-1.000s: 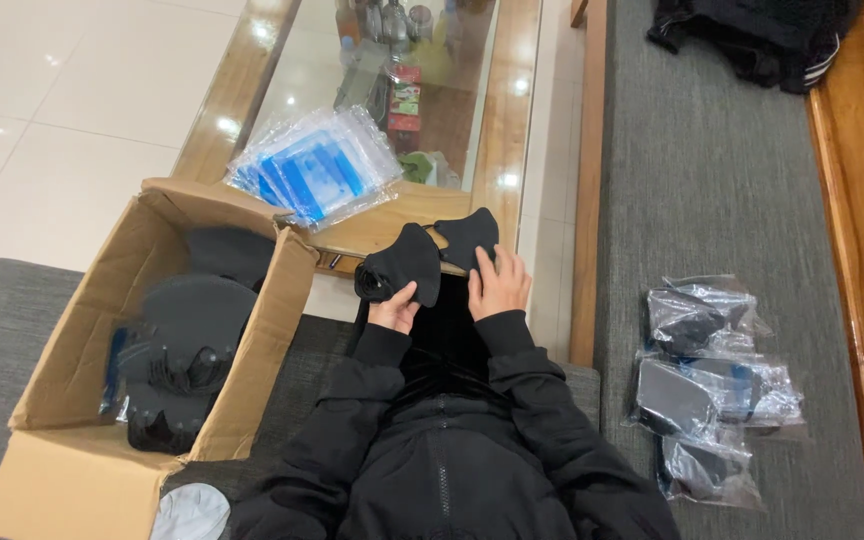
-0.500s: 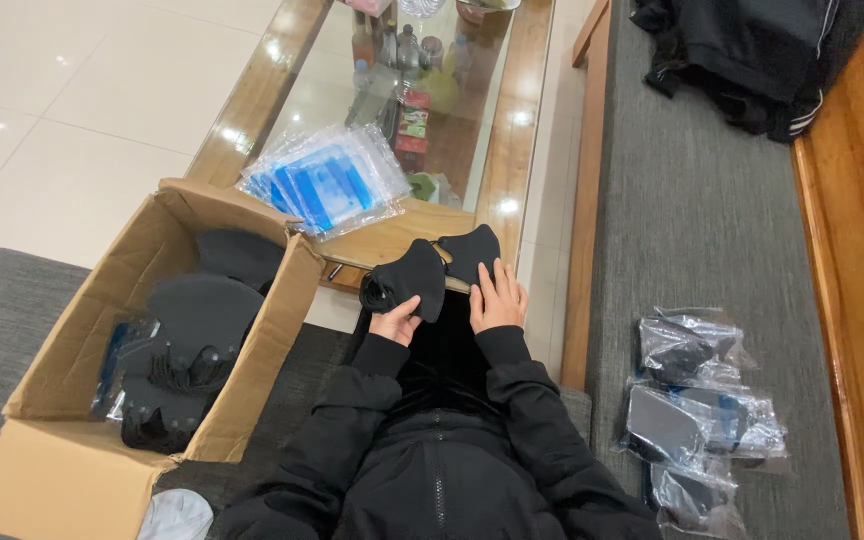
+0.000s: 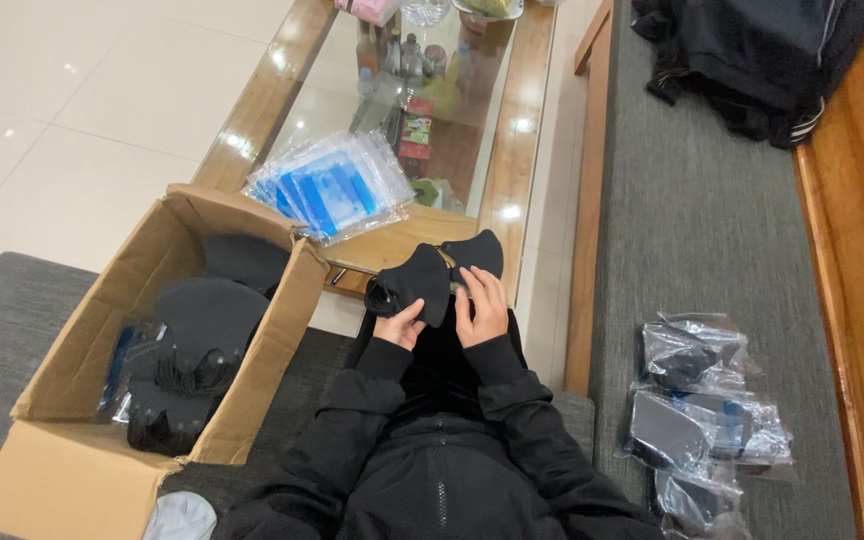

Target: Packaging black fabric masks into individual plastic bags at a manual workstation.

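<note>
Both my hands hold a black fabric piece [image 3: 435, 277], shaped like a mask or pad, at the near edge of a wooden coffee table [image 3: 522, 150]. My left hand [image 3: 399, 324] grips its left lobe from below. My right hand [image 3: 482, 308] lies flat on its right lobe, fingers pointing away from me. Black sleeves cover both arms. To the left on the table lies a stack of clear plastic bags with blue inserts [image 3: 330, 188].
An open cardboard box [image 3: 72, 400] with more black fabric pieces stands on the grey seat at my left. Several bagged black items [image 3: 702, 420] lie on the grey cushion at my right. A black garment [image 3: 742, 50] lies far right. Bottles and packets fill the table's glass shelf.
My view has shifted, so table and hands sit lower in the frame. My right hand moved from the right lobe's top toward the middle. The piece looks more folded together.
</note>
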